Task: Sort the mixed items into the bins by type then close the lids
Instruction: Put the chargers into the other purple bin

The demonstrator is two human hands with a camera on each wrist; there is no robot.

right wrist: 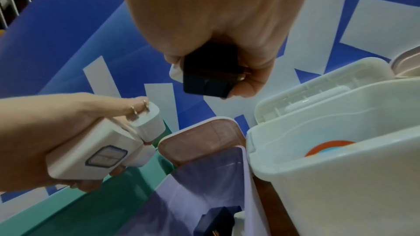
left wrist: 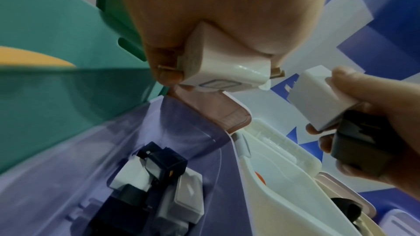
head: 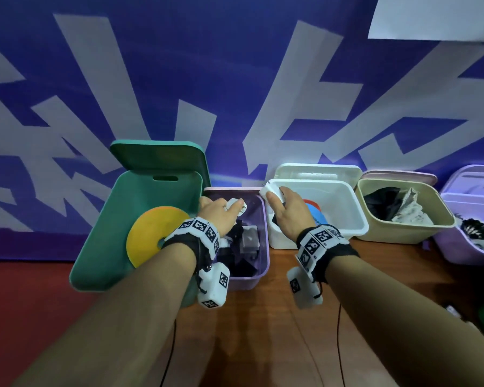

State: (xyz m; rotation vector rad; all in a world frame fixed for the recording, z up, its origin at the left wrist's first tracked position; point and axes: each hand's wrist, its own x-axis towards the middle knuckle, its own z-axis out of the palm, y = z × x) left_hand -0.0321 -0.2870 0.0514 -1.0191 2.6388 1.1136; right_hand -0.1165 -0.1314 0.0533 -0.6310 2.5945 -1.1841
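Both hands are up over the lavender bin (head: 264, 219), and it's tight in there. The left hand (head: 215, 216) has its fingers curled around a big white charger (right wrist: 90, 152), with a smaller white plug adapter (right wrist: 149, 123) pinched at the fingertips, prongs up. It hovers over the bin's far left corner, right beside the wall of the green bin (head: 140, 219), which has a yellow disc (head: 151, 236) leaning inside.

The right hand (head: 287, 210) hangs over the seam between the lavender bin and the white bin (head: 347, 208), fingers clamped on a white charger block (left wrist: 318, 100) and a black charger cube (right wrist: 209, 74).

The head view hardly shows the black cube; both wrist views show it clearly. The left wrist view also looks down into the lavender bin, where a pile of black and white chargers (left wrist: 154, 182) fills the bottom, with open room above them. The right wrist view catches an orange-and-blue round thing (right wrist: 329, 147) in the white bin.

All lids stand open. A beige bin (head: 403, 210) of dark and pale cloth sits further right.
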